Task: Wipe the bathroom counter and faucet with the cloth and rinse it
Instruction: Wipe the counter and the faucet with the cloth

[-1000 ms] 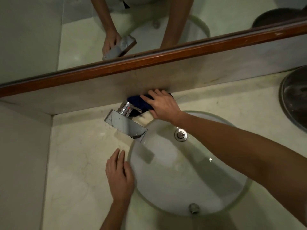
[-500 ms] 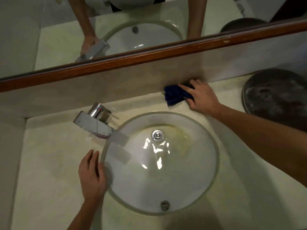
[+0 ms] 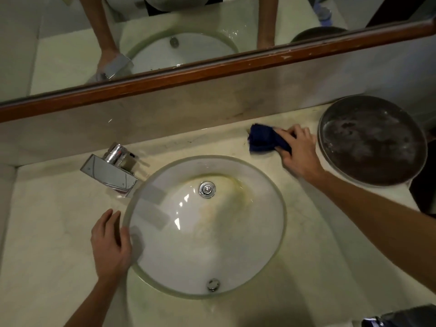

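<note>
A round dark metal pan sits on the far right, its inside streaked and cloudy, close by the backsplash. Above that stone strip runs the mirror with its brown wooden frame, chipped in a few spots along the edge. Down in the bottom right corner, a dark object pokes into view, too cut off to identify.
</note>
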`<act>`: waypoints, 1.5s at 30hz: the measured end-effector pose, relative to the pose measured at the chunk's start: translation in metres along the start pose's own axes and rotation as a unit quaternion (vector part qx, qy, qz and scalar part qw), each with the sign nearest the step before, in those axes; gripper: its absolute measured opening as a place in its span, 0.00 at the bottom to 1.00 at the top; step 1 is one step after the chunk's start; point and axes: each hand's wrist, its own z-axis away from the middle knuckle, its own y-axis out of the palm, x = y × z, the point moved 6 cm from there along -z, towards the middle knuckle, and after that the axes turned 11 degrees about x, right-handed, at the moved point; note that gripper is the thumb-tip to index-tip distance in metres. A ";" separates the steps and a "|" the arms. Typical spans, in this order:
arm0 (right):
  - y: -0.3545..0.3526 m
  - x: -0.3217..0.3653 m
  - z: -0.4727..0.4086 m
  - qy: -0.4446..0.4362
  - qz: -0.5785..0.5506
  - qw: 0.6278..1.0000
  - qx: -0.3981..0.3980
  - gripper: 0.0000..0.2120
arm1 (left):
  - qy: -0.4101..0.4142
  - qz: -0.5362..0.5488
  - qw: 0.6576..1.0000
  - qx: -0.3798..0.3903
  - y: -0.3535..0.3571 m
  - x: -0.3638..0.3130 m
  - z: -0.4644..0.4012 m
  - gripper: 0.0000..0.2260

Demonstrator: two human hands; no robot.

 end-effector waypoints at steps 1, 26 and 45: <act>0.003 0.002 0.018 -0.006 -0.007 1.000 -0.009 0.26 | -0.004 -0.002 1.000 0.002 0.001 0.001 0.000 0.25; 0.083 0.268 -0.087 -0.264 0.029 0.953 0.143 0.26 | 0.025 0.020 0.999 -0.023 0.000 0.007 0.000 0.23; 0.097 0.342 -0.081 -0.268 0.032 0.940 0.207 0.36 | 0.031 0.058 0.997 -0.051 0.000 0.010 0.001 0.22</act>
